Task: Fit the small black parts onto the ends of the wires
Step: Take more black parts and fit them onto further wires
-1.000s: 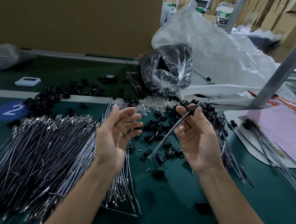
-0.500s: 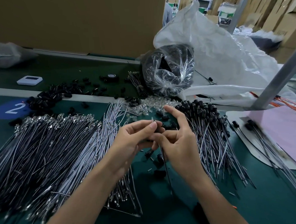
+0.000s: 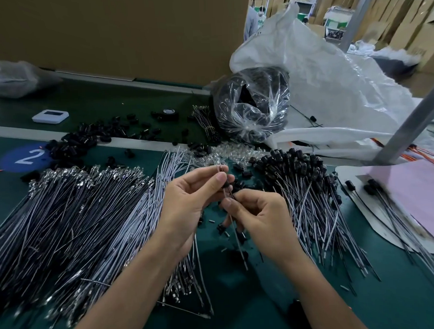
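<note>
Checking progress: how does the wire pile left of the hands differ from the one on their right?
The left pile ends in bare silvery terminals; the right pile has black parts on its far ends. The left pile is much larger; the right pile fans out more. Both lie on the green table.

left hand bare | right hand bare | forearms bare

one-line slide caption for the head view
The left hand and right hand pinch one wire above a table heaped with wires
</note>
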A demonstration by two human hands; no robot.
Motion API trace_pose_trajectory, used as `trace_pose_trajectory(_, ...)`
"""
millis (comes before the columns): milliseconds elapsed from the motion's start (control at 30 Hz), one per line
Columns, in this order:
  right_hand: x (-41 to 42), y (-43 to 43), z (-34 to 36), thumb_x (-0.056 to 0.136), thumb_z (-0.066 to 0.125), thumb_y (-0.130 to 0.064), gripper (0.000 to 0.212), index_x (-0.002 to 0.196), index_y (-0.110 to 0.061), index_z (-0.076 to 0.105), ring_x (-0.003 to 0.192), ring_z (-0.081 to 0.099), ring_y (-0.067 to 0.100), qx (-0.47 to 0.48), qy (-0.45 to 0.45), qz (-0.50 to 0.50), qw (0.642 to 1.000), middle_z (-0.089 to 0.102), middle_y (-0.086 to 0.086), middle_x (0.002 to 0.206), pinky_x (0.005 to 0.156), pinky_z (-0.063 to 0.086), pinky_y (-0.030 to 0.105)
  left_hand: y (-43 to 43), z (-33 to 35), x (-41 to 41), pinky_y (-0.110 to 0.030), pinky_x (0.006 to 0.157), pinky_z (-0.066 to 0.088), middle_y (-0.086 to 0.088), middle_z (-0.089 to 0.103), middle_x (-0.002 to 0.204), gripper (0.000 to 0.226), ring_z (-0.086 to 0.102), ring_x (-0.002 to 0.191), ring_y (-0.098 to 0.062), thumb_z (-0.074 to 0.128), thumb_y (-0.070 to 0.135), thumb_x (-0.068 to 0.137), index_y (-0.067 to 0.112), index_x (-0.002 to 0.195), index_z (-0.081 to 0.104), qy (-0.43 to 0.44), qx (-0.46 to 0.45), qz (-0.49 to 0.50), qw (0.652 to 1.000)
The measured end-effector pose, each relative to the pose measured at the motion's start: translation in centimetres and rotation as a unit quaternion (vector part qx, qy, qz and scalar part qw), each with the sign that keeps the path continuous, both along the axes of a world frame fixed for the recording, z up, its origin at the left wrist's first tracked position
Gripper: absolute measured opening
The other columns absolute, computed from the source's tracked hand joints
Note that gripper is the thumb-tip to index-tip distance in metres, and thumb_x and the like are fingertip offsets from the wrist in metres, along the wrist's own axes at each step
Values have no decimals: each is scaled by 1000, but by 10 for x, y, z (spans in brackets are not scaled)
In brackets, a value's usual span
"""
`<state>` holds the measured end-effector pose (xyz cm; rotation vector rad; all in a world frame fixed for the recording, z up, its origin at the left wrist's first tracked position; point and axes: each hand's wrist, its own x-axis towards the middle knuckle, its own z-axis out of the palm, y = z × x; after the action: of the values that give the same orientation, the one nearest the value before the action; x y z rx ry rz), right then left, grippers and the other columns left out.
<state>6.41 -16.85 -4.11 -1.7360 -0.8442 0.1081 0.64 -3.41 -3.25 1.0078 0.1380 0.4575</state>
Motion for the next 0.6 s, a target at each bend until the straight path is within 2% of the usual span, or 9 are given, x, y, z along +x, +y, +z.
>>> trace_pose_trajectory(167, -1, 1, 2, 91, 67, -12, 16, 76, -10, 73, 45, 54, 2, 22, 23, 1, 999, 69, 2, 59, 50, 40, 14, -2, 1, -1, -22, 67, 57, -16, 76, 93, 29, 72, 79, -20, 74, 22, 68, 10, 94, 76, 5, 0, 7, 1000)
trace_pose_trajectory(300, -2, 1, 1, 90, 69, -11, 15, 76, -9, 74, 44, 53, 2, 24, 16, -8, 1000, 69, 2, 58, 51, 39, 13, -1, 2, -2, -25, 70, 58, -17, 75, 94, 27, 72, 81, -23, 67, 26, 78, 7, 97, 73, 2, 1, 13, 1000)
trace_pose_trajectory(467, -2, 2, -2, 89, 70, -11, 15, 75, -9, 76, 45, 55, 3, 22, -2, -18, 1000, 69, -3, 57, 51, 41, 15, -1, 3, -2, -25, 67, 58, -16, 75, 92, 25, 74, 81, -25, 64, 23, 81, 6, 97, 71, -3, 1, 27, 1000)
trace_pose_trajectory(600, -2, 2, -3, 89, 70, -13, 17, 74, -9, 76, 44, 55, 3, 14, -8, -19, 1000, 69, -2, 57, 50, 40, 14, 1, 2, -3, -25, 65, 58, -11, 76, 96, 25, 74, 83, -25, 64, 24, 82, 13, 102, 72, -4, 14, 37, 999)
